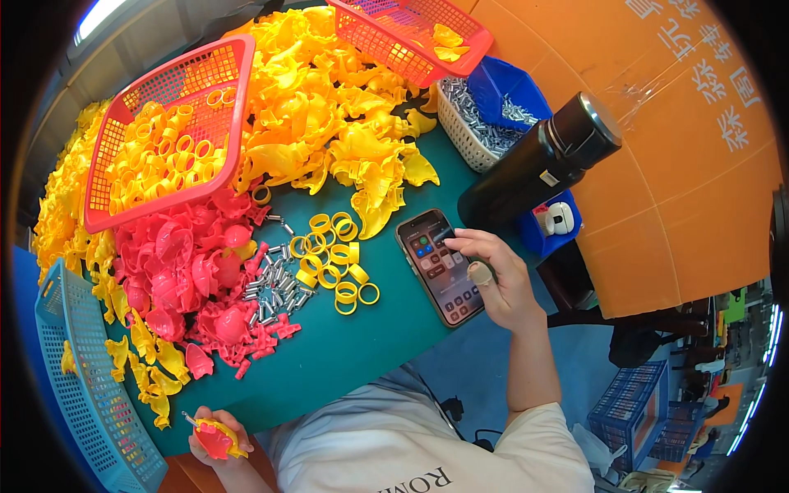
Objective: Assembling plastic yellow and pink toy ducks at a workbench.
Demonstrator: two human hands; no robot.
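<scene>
My left hand (220, 448), at the table's near left edge, is closed around a yellow and pink plastic part (217, 440) with a thin metal pin sticking out. Over on the right, my right hand (500, 283) is above a smartphone (437, 264) lying on the green table (345, 370). Its fingers are spread, and the index fingertip is at the lit screen; contact is hard to tell. A beige cover sits on the thumb. Between the hands are loose yellow rings (330, 264), a heap of small metal pins (279, 289) and pink plastic pieces (185, 275).
Yellow plastic pieces (304, 107) pile up at the back. A pink basket (238, 123) holds yellow rings; another pink basket (386, 51) stands behind. A black flask (534, 164) leans by a white basket (456, 131) of metal screws. A blue basket (99, 386) borders the left.
</scene>
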